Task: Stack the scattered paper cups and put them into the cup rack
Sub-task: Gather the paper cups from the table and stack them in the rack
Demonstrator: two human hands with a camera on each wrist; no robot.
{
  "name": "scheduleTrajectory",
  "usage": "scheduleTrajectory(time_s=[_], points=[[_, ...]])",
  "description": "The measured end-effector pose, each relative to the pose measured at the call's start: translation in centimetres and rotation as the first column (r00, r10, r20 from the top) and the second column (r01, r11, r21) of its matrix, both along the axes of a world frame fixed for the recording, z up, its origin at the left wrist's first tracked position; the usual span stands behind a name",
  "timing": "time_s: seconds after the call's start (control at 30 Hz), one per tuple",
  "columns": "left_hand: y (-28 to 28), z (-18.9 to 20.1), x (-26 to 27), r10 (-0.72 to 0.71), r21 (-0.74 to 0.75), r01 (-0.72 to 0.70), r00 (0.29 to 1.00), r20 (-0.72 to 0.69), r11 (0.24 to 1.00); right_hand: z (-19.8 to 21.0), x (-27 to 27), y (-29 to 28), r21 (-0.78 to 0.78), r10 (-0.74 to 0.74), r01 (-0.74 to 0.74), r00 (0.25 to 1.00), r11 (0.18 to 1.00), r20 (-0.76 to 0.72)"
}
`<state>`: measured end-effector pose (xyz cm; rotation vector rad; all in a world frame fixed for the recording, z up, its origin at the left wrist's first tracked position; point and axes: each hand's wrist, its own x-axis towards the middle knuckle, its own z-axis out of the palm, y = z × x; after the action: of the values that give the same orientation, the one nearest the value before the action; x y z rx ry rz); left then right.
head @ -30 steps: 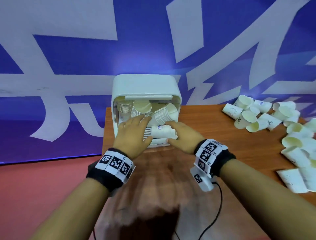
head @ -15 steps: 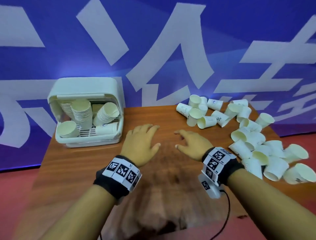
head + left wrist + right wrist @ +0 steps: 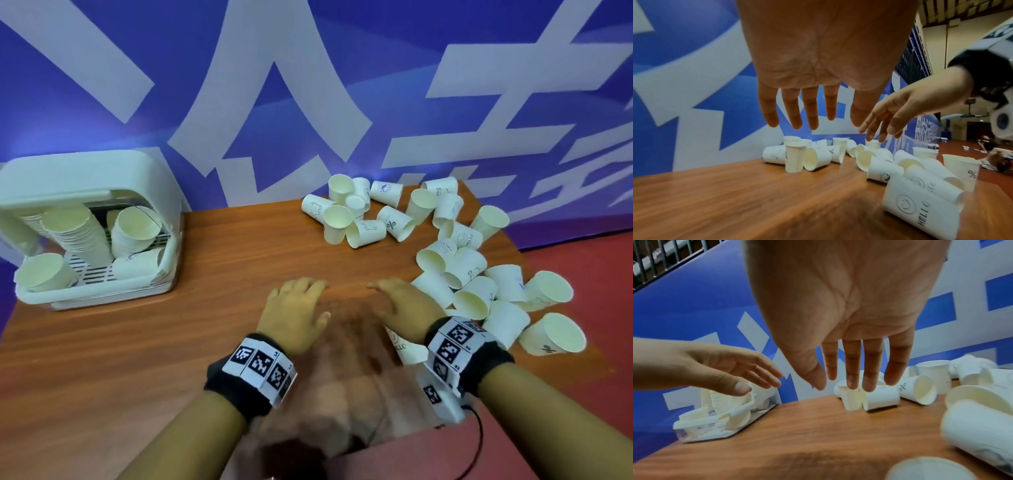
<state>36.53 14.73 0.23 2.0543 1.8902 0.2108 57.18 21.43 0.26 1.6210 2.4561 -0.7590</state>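
Both hands hover palm-down over the middle of the wooden table [image 3: 102, 359], fingers spread and straight, holding nothing. The left hand [image 3: 294, 311] sits just beside the right hand [image 3: 404, 305], apart from it. The scattered paper cups [image 3: 455, 260] lie in a loose heap along the table's right edge and toward its far right corner, most tipped on their sides; the nearest ones are just beside the right hand's fingers [image 3: 853, 366], and a "HELLO" cup [image 3: 920, 209] lies partly under the right wrist. The white cup rack [image 3: 102, 178] stands at the far left corner, well apart from both hands, with leaning stacks of cups [image 3: 82, 236] inside and one cup lying on its side at the rack's front left. A blue and white banner [image 3: 308, 85] backs the table. A second ago both hands were at the rack's opening; since then they have come away to the right, toward the loose cups.
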Motion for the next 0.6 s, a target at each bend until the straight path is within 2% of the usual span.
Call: scheduleTrajectory(time_s=[0.1, 0.23, 0.4, 0.6], points=[[1.5, -1.3, 3.5, -0.034, -0.078, 0.033, 0.999, -0.011, 0.996, -0.7, 3.7, 1.1, -0.031, -0.036, 0.036, 0.999, 0.999, -0.002], [3.5, -2.8, 7.9, -0.018, -0.156, 0.018, 1.000, 0.004, 0.988, -2.3, 8.0, 3.1, -0.064, -0.008, 0.013, 0.997, 0.998, 0.077], [4.8, -5.2, 13.3, 0.094, -0.247, -0.094, 0.996, -0.011, 0.964, -4.0, 12.1, 5.3, -0.080, 0.093, -0.077, 0.971, 0.994, 0.219], [6.0, -8.3, 17.8, 0.188, -0.351, -0.196, 0.981, -0.057, 0.916, -5.9, 15.4, 6.4, -0.082, 0.181, -0.168, 0.963, 0.982, 0.201]])
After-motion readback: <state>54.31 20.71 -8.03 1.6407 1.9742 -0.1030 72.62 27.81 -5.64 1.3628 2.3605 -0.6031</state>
